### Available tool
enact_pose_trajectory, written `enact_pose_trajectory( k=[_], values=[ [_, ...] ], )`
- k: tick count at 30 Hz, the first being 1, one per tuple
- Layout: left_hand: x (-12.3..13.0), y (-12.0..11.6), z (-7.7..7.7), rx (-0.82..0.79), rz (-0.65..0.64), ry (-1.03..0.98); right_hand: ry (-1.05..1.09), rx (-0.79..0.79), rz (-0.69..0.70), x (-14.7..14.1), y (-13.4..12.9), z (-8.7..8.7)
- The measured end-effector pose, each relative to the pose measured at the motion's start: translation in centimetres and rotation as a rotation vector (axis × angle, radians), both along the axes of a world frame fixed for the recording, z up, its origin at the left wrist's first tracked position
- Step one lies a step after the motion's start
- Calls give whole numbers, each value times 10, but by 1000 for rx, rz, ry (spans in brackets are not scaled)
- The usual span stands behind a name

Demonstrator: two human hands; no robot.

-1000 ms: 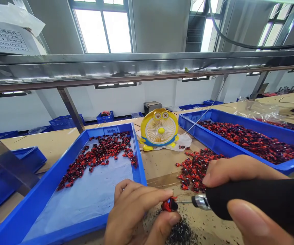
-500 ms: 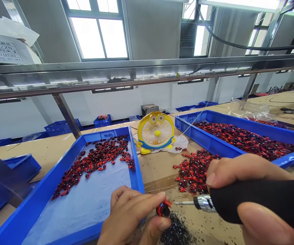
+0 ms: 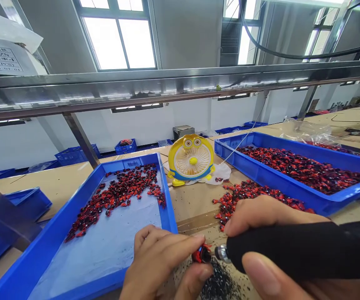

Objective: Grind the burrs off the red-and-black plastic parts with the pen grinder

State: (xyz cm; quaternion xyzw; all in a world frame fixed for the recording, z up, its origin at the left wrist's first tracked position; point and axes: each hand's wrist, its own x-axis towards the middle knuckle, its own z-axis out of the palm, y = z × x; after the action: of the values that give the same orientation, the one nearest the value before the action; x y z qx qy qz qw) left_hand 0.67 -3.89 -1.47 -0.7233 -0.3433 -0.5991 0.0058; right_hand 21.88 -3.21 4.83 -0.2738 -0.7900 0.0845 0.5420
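Note:
My left hand pinches a small red and black part between thumb and fingers, near the front edge of the left tray. My right hand is wrapped round a thick black handheld tool. The tool's silver collar points left, close beside the held part; its thin tip is mostly hidden there. Beneath both hands lies a heap of black shavings. A pile of red and black parts spreads behind my right hand.
At left stands a blue tray partly filled with parts; a fuller blue tray is at right. Between them is a yellow fan with a cable. A metal shelf beam crosses above the table.
My right hand has moved left with the tool, bringing its collar up close to the held part. My left hand still pinches the part, at nearly the same place.

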Motion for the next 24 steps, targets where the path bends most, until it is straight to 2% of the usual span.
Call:
enact_pose_trajectory(
  k=[4, 9, 11, 14, 19, 22, 24],
  values=[
    [-4, -7, 8, -81, -76, 53, 112, -76, -137, -7, -9, -2],
    [-6, -12, 18, -130, -88, 95, -3, -79, -233, -10, -15, 6],
    [-4, -13, 18, -153, -86, 66, -10, -146, -197, -11, -15, 7],
    [-1, -16, 16, -185, -78, 42, 91, -245, -131, -15, -17, 5],
    [-2, -15, 14, -148, -36, 6, 190, -240, -64, -21, -18, 2],
    [-7, -7, 14, -58, -81, 94, 223, -273, -44, -20, -16, 4],
    [-10, -2, 14, -11, -88, 141, 198, -227, -51, -17, -14, 6]
  ],
)
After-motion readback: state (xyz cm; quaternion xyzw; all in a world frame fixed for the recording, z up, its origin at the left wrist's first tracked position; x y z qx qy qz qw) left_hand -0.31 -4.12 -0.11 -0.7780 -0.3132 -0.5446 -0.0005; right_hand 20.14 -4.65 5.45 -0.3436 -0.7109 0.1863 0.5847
